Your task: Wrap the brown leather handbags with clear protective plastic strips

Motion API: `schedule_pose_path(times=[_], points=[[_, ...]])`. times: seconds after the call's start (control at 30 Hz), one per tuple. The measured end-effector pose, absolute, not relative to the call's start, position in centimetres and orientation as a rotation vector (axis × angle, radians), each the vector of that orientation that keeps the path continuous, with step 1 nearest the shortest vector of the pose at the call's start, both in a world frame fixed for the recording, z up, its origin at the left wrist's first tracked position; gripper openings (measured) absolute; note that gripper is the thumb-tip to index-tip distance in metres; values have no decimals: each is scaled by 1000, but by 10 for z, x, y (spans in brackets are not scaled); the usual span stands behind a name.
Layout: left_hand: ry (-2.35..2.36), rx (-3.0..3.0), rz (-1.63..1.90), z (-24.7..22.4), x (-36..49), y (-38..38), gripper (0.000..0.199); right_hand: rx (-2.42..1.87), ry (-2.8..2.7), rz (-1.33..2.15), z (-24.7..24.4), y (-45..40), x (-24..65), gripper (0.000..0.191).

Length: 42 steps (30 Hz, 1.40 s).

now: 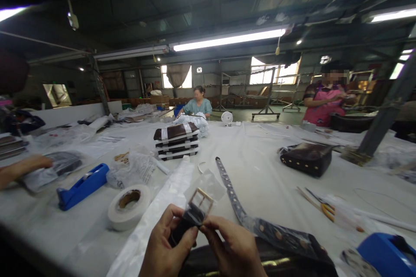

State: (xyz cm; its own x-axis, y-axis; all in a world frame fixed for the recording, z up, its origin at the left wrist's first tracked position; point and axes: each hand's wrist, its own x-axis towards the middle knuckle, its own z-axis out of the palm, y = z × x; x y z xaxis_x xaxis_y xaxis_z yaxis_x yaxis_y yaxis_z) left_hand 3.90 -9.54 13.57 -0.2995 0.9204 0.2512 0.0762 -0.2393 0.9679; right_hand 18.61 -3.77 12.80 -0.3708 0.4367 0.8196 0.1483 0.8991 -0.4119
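At the far left of the table, a co-worker's hand (35, 163) extends over a dark item wrapped in clear plastic (66, 162). Next is a blue tape dispenser (84, 187), set at an angle. To its right, a roll of white tape (117, 217) lies flat, with a crumpled plastic bag (133, 171) just behind it.

The person's left hand (167, 242) pinches a dark strap (195, 214) between thumb and fingers. Behind it stands a stack of dark bags (177, 142) with white layers between. The metal buckle (201, 201) is at the strap's upper end, above the fingertips and clear of the table. The right hand (232, 242) pinches the strap's edge just below the buckle; its fingertips nearly meet the left thumb.

A plastic-covered studded strap (230, 190) runs from the table onto a dark zippered bag (302, 264), which lies beneath the hands. Whether the two straps join cannot be told. Further right are a dark studded bag (307, 158), scissors with orange handles (327, 212) and, nearest the corner, a second blue dispenser (386, 253).
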Motion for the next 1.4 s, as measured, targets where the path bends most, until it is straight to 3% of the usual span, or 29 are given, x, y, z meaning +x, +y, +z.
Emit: schedule_pose_path(times=[0.2, 0.5, 0.7, 0.93, 1.2, 1.4], points=[[1329, 1344, 1601, 133, 39, -96, 31, -435, -2107, 253, 137, -42, 195, 20], [1262, 1363, 1442, 134, 32, -98, 22, -516, -2250, 552, 150, -45, 207, 19], [1282, 1456, 1309, 127, 24, -92, 16, -484, -2414, 202, 146, -41, 214, 15], [1366, 1407, 1363, 123, 19, -86, 18, -307, -2209, -189, 127, -35, 195, 25], [1347, 1361, 1418, 127, 15, -89, 21, -405, -2305, 82, 123, -34, 188, 15], [1300, 1196, 1530, 131, 22, -92, 31, -360, -2211, -170, 129, -32, 181, 19]])
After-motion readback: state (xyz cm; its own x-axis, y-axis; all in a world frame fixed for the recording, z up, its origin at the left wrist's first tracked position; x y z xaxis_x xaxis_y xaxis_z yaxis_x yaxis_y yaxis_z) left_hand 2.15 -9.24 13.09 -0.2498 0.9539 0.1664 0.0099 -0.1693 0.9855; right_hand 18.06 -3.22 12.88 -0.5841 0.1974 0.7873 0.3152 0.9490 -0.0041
